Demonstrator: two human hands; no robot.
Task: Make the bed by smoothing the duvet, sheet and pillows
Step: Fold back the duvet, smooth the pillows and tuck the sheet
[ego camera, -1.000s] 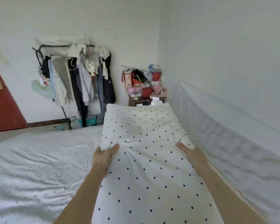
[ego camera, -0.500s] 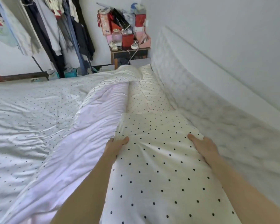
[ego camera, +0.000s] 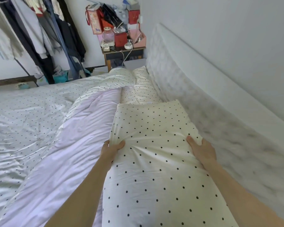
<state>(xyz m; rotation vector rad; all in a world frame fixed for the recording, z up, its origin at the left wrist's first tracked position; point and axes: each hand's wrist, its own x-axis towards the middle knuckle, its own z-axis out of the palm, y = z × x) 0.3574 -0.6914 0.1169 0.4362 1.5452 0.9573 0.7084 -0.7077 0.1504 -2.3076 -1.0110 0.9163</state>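
A white pillow with black dots [ego camera: 154, 161] lies along the right side of the bed, next to the pale padded headboard [ego camera: 195, 112]. My left hand [ego camera: 111, 149] grips its left edge, thumb on top. Over on the right edge, my right hand [ego camera: 202, 150] holds the pillow the same way. A second dotted pillow [ego camera: 139, 92] lies beyond it, by the headboard. The dotted duvet [ego camera: 31, 115] covers the bed to the left, with its plain white underside folded back [ego camera: 82, 136] beside the pillows.
A small dark nightstand [ego camera: 123, 54] piled with red and pink boxes and a glass jar stands past the bed's far end. A clothes rack [ego camera: 39, 38] full of hanging garments stands to its left. A white wall runs along the right.
The pillow came down from upright in front of me to lying flat on the bed by the headboard. My view tilted down, and both hands kept their hold on its edges.
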